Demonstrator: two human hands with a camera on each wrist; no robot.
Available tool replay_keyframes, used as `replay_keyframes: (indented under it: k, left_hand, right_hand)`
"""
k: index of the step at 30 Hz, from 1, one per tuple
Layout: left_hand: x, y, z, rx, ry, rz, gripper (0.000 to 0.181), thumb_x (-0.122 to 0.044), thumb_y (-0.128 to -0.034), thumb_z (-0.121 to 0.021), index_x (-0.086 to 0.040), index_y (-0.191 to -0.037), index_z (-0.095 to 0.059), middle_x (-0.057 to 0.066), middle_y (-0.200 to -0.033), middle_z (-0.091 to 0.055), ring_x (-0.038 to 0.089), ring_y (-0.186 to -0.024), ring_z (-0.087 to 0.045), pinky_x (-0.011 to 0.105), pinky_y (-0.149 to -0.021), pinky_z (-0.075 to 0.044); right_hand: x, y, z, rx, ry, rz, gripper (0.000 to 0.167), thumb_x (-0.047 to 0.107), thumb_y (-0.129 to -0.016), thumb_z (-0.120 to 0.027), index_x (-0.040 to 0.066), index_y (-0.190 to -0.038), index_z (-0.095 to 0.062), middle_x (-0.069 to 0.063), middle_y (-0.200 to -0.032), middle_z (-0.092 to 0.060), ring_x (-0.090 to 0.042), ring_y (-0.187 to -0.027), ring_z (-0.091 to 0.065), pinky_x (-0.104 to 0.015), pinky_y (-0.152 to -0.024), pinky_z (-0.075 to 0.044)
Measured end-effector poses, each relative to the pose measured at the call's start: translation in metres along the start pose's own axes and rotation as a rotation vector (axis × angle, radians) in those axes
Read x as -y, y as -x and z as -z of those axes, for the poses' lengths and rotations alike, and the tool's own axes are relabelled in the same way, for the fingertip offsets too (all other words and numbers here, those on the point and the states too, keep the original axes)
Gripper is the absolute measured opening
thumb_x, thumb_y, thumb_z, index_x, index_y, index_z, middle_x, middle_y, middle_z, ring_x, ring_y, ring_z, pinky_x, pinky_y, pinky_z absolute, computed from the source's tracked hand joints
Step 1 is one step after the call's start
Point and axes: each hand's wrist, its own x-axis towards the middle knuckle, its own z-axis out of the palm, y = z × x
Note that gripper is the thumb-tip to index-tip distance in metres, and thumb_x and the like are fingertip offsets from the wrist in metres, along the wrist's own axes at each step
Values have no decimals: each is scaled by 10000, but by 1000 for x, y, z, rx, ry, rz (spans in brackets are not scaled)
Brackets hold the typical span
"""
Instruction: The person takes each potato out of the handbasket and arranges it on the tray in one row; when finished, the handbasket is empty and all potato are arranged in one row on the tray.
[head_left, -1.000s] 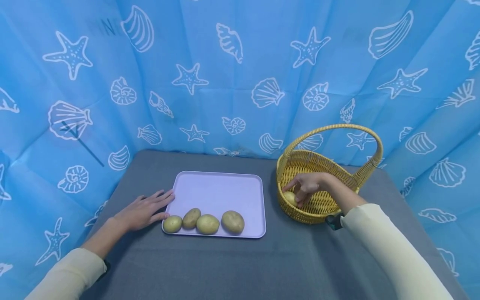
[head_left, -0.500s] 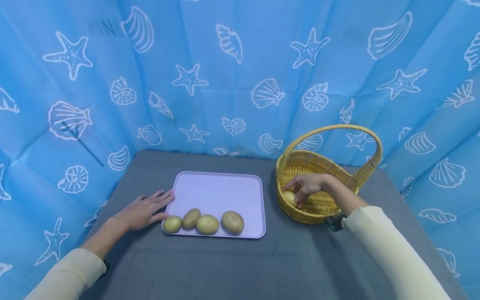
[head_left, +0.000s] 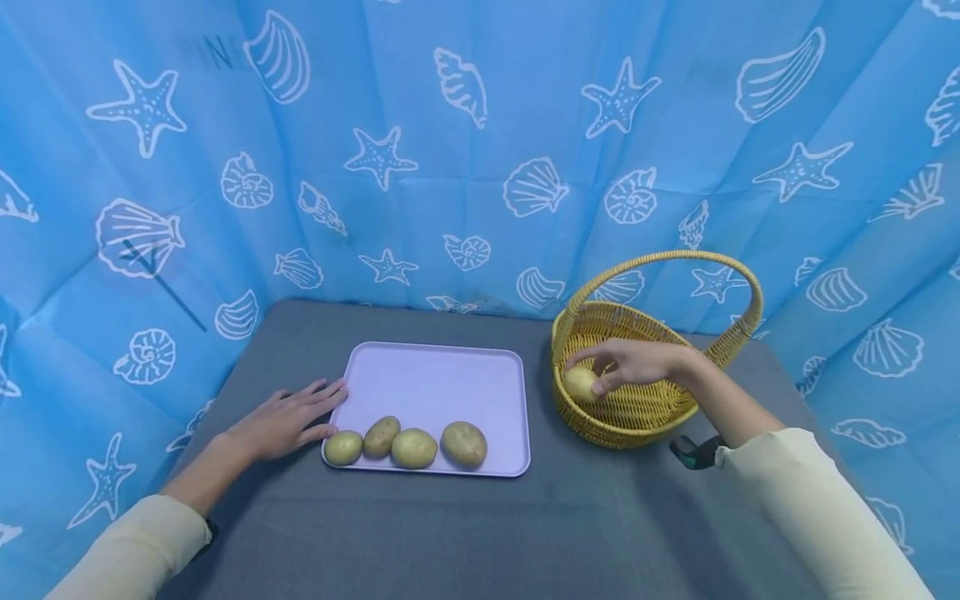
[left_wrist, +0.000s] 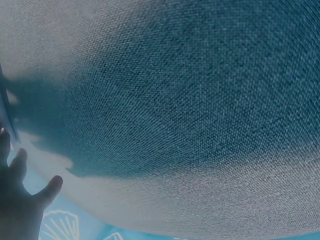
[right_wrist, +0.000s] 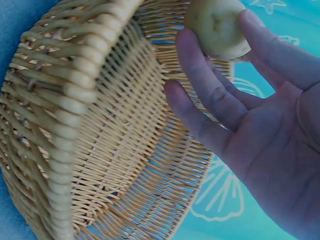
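Note:
Inside the left part of the yellow wicker basket (head_left: 656, 408), my right hand (head_left: 633, 360) pinches a pale potato (head_left: 581, 384). The right wrist view has this potato (right_wrist: 217, 25) between the thumb and fingers, with the other fingers spread apart below it. My left hand (head_left: 288, 419) lies flat with straight fingers, its fingertips at the left rim of a lilac tray (head_left: 435, 375). Several potatoes (head_left: 414, 448) sit in a row along the tray's near edge. Only part of the left hand (left_wrist: 22, 192) shows in the left wrist view.
A dark grey cloth (head_left: 450, 542) covers the table. The basket's tall arched handle (head_left: 667, 258) rises behind the right hand. A blue curtain (head_left: 465, 167) with white shells and starfish hangs behind.
My right hand has lifted the potato slightly off the basket's bottom, and the right forearm has shifted to the right. The left hand and the tray potatoes have stayed put.

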Motion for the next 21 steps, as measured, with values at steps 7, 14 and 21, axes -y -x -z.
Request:
replay_keyframes:
  k: [7,14,21]
  left_hand:
    - [-2,2,5,7,-17,-4,672,-494,-1013,-500,-84,-1533,-380,134,-1590,-339,449,-1444,-278,770,-1037,-234]
    - [0,0,3,6,-23,-12,674,-503,-1014,-493,-88,-1533,-382,136,-1591,-336,451,-1442,-281,774,-1030,-236]
    - [0,0,1,5,-16,-12,675,-501,-1014,-494,-91,-1536,-376,134,-1594,-331,449,-1444,-277,771,-1036,-231]
  right_hand:
    - [14,2,-6,22,-133,50,558,138,-991,-613,-4,-1483,-392,-154,-1175,-592,-336,-1040,-608,-534,-935,-487]
    - [35,-5,-29,52,-101,127,485,165,-1013,-584,15,-1449,-434,-111,-1134,-614,-315,-1017,-616,-489,-895,-518]
    - [50,-20,-53,102,-117,193,448,137,-1012,-577,-7,-1412,-438,-101,-1076,-617,-311,-934,-653,-431,-825,-568]
